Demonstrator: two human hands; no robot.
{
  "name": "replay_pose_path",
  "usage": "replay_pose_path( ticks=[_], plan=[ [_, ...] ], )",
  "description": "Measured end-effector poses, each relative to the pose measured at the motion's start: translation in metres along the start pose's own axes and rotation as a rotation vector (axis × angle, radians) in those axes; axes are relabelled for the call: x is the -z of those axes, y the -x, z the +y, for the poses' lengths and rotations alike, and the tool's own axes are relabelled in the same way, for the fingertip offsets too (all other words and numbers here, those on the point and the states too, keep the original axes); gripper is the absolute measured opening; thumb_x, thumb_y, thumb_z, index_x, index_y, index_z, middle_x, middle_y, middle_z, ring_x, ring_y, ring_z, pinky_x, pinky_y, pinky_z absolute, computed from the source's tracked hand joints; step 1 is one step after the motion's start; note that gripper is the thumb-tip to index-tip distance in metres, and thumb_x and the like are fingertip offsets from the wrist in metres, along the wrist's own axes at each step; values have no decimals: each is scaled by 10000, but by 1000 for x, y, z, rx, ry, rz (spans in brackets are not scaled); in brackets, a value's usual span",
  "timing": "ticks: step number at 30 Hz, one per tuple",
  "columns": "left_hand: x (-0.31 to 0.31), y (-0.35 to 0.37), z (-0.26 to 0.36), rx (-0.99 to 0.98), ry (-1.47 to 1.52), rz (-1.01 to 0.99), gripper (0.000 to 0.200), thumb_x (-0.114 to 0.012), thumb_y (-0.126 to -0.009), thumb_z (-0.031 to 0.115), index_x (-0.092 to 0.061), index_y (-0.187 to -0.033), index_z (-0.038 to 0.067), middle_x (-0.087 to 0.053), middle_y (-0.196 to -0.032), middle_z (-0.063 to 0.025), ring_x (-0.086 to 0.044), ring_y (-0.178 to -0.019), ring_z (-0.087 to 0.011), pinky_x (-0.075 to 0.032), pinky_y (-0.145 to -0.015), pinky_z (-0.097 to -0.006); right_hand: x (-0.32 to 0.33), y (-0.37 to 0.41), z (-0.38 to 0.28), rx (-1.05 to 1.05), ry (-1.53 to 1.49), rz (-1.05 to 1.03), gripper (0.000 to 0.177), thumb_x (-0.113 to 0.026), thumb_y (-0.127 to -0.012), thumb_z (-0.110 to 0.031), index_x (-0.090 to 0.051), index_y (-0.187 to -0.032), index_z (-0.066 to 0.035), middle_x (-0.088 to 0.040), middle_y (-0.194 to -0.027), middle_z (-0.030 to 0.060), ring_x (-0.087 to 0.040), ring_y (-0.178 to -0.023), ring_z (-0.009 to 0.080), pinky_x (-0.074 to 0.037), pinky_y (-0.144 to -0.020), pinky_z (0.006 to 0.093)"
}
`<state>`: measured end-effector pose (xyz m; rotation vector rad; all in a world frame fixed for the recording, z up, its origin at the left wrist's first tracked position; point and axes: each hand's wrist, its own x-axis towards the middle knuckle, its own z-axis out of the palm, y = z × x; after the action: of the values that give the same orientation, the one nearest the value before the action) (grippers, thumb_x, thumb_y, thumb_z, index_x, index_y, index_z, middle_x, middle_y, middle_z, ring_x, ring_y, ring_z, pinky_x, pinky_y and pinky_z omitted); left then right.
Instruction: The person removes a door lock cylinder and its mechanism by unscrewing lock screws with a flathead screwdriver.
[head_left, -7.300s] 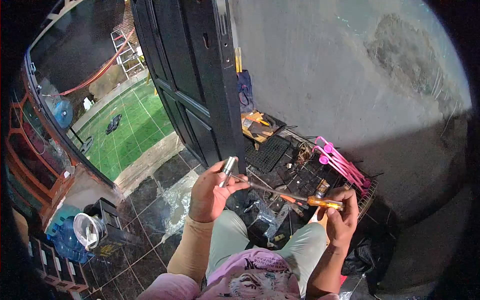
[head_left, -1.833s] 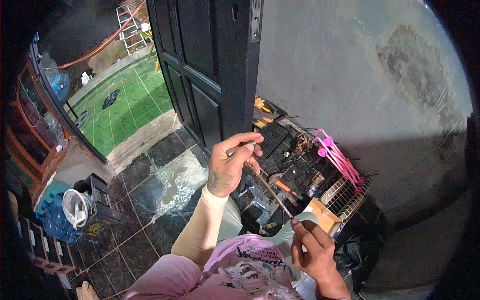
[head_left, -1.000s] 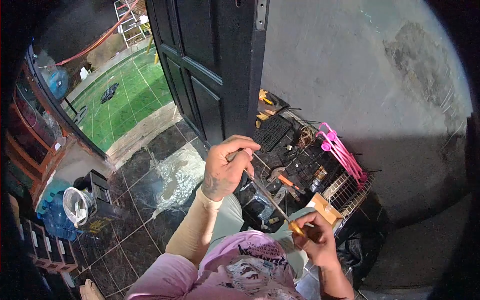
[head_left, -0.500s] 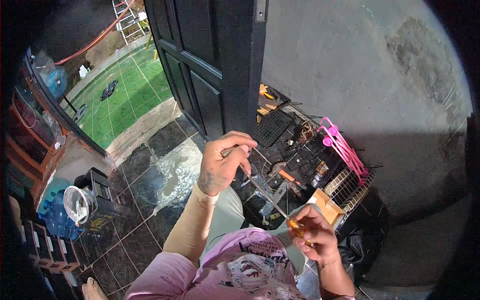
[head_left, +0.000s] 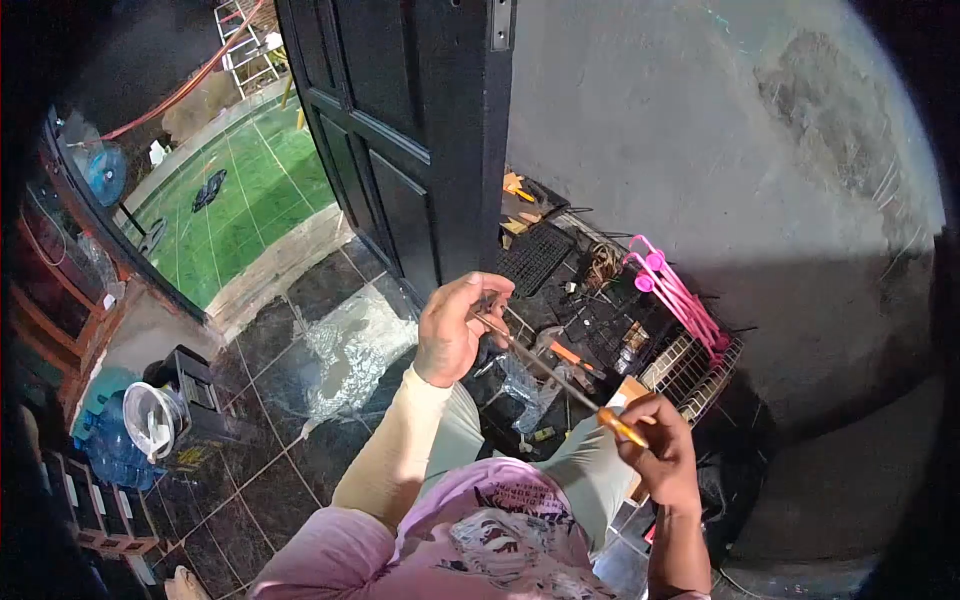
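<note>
A screwdriver with a long metal shaft and an amber handle slants across the space between my hands. My right hand is closed on its handle, thumb and fingers pinching it. My left hand is up near the door's edge, its fingers curled around a small dark metal piece at the shaft's tip. Fingers cover most of that piece, and I cannot tell what it is. Below the shaft, a claw hammer with an orange band lies among the clutter on the floor.
A black panelled door stands ajar ahead, with a metal plate on its edge. Pink tubing leans by a wire rack against the grey wall. On the left are a toolbox, a clear tub and a blue water jug.
My right hand has moved slightly right and up with the screwdriver handle. My left hand has turned, its palm side now showing more. The view has shifted a little.
</note>
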<state>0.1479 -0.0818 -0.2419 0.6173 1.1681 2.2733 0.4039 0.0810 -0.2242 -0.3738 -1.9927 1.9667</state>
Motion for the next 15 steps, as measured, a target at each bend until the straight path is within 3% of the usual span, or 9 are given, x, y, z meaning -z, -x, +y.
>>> replay_pose_path(
  ticks=[2,3,6,7,10,11,14,15],
  plan=[
    [2,0,-3,-21,-1,23,441,-463,-1013,335,-669,-1039,-55,-622,-858,-106,-582,-659,-150,-494,-531,-286,3,-2,13,308,385,150,164,-662,-881,-72,-634,-1007,29,-568,-896,61,-573,-686,121,-466,-627,249],
    [3,-2,-4,-33,1,32,441,-466,-1012,340,-667,-1032,-52,-620,-848,-102,-577,-652,-147,-483,-523,-280,-7,1,2,280,357,208,144,-625,-906,-73,-667,-966,50,-613,-855,80,-597,-656,147,-480,-597,268],
    [5,0,-7,3,-44,35,441,-473,-1011,358,-669,-1003,-38,-607,-819,-86,-560,-637,-130,-431,-494,-269,-3,-5,5,424,547,252,183,-617,-928,-114,-673,-960,58,-651,-872,100,-628,-688,157,-495,-618,272],
    [4,1,-8,23,-41,48,437,-474,-1011,358,-668,-999,-34,-603,-814,-80,-552,-633,-124,-417,-493,-265,3,-3,12,341,599,233,194,-617,-925,-116,-645,-992,64,-658,-916,104,-632,-718,159,-495,-668,269],
    [2,1,-8,54,-27,76,425,-477,-1008,358,-667,-988,-22,-588,-802,-64,-532,-624,-112,-387,-492,-253,-5,-4,-7,264,436,175,155,-649,-893,-63,-631,-997,51,-613,-847,87,-589,-700,152,-472,-643,249],
    [2,1,-7,52,-20,78,421,-479,-1007,358,-666,-986,-19,-583,-799,-58,-528,-623,-109,-384,-495,-248,-6,-8,-10,374,477,180,163,-665,-869,-49,-594,-978,49,-564,-845,87,-572,-725,159,-465,-663,243],
    [1,1,-7,55,-7,72,410,-484,-1002,358,-666,-982,-10,-567,-786,-43,-518,-618,-104,-378,-502,-238,-7,-8,-3,433,380,286,155,-671,-851,-20,-577,-951,52,-542,-851,94,-564,-744,162,-464,-680,240],
    [0,1,-8,56,-3,68,407,-486,-1001,358,-666,-981,-7,-561,-781,-39,-515,-617,-103,-377,-504,-236,-5,-7,-4,454,523,320,146,-670,-854,-31,-576,-935,46,-557,-854,101,-571,-741,173,-470,-695,256]
  ],
)
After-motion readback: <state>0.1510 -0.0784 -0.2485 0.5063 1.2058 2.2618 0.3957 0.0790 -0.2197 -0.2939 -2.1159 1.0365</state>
